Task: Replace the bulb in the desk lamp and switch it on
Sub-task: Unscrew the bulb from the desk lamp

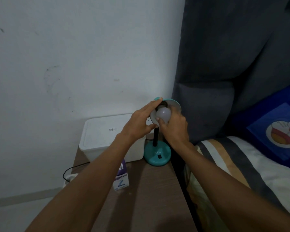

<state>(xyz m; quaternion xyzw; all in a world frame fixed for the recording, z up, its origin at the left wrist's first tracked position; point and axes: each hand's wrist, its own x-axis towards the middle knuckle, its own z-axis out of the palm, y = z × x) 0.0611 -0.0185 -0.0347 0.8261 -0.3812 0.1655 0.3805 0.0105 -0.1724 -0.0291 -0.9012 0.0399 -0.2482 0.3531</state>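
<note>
A small teal desk lamp stands on the brown bedside table, its round base (pixel 157 156) carrying a black switch, its black stem rising to a tilted shade (pixel 174 104). A white bulb (pixel 163 114), unlit, sits at the socket inside the shade. My right hand (pixel 174 128) is wrapped around the bulb from below and the right. My left hand (pixel 141 121) grips the shade's left rim, fingers over its top and thumb underneath.
A white lidded box (pixel 107 139) stands left of the lamp against the wall. A purple and white bulb carton (pixel 121 178) stands on the table (pixel 149 198) under my left forearm. A black cable (pixel 70 169) runs to the floor. The bed with a blue cartoon pillow (pixel 278 128) lies right.
</note>
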